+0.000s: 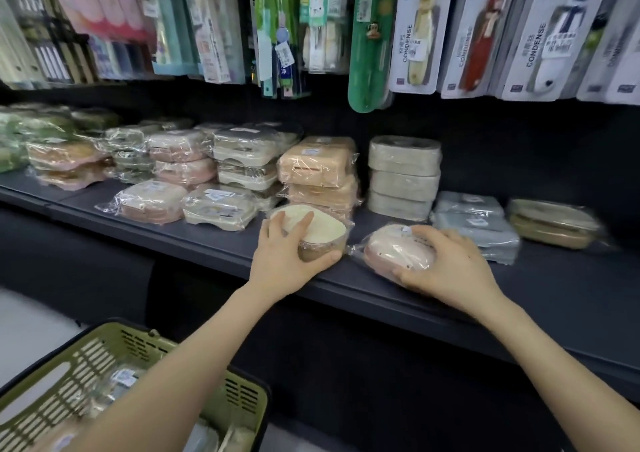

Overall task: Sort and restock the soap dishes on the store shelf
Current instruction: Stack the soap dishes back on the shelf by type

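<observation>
The cream-topped brown soap dish [311,235] sat at the dark shelf's [156,230] front edge, long axis along it and cream face up, with my left hand [280,261] curled round its left end, index finger across the top. Just beside it, the wrapped pink soap dish [394,252] lay the same way, my right hand [450,268] cupping its right end, thumb at the near side. Stacked wrapped dishes [318,164] stood behind.

In front of the tall beige stack [403,178] a narrow strip of bare shelf [362,223] lay open, hemmed by a cream dish [311,230] left and a pink dish [398,250] right. An orange stack [317,171] crowded the beige stack's left, a grey-blue stack [474,223] its right. Hanging packs [419,36] overhung it, with dark open room between.
</observation>
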{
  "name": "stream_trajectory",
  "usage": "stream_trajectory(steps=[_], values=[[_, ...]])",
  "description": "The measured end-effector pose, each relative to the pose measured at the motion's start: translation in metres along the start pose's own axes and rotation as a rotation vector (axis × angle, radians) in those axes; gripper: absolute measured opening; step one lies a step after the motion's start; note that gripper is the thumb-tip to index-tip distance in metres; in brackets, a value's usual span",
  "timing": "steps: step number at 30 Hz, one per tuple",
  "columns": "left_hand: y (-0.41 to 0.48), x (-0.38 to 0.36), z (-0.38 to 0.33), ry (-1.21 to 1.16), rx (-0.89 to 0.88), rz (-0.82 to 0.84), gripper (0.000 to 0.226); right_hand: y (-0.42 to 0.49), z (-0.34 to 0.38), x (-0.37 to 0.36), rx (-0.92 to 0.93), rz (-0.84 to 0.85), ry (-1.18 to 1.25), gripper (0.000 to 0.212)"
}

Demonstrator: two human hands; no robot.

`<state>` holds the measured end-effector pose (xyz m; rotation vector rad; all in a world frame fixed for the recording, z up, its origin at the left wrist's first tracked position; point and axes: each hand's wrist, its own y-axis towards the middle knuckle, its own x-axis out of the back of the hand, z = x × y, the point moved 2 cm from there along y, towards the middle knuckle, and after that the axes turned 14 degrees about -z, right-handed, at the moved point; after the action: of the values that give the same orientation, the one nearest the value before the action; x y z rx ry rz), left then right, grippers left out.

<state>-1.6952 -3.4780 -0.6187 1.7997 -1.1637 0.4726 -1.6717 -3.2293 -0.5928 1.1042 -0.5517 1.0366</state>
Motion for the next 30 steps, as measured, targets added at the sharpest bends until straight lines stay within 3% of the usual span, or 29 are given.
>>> stream_trajectory(steps=[4,7,18,25,30], values=[[-0.007,0.02,0.019,-0.093,-0.022,-0.129,0.067,0.001,0.002,0.023,-0.002,-0.232,0.175,0.073],[-0.006,0.041,0.049,-0.05,-0.017,-0.223,0.071,0.007,0.023,0.027,0.071,-0.33,0.295,0.066],[0.014,0.134,0.228,0.15,0.176,-0.469,0.047,0.048,0.228,-0.068,0.402,-0.21,0.366,0.065],[0.069,0.158,0.316,0.127,0.203,-0.41,0.046,0.086,0.34,-0.146,0.43,-0.061,0.326,0.067],[0.108,0.143,0.357,0.138,0.24,-0.203,0.056,0.107,0.378,-0.191,0.376,0.007,0.268,0.071]])
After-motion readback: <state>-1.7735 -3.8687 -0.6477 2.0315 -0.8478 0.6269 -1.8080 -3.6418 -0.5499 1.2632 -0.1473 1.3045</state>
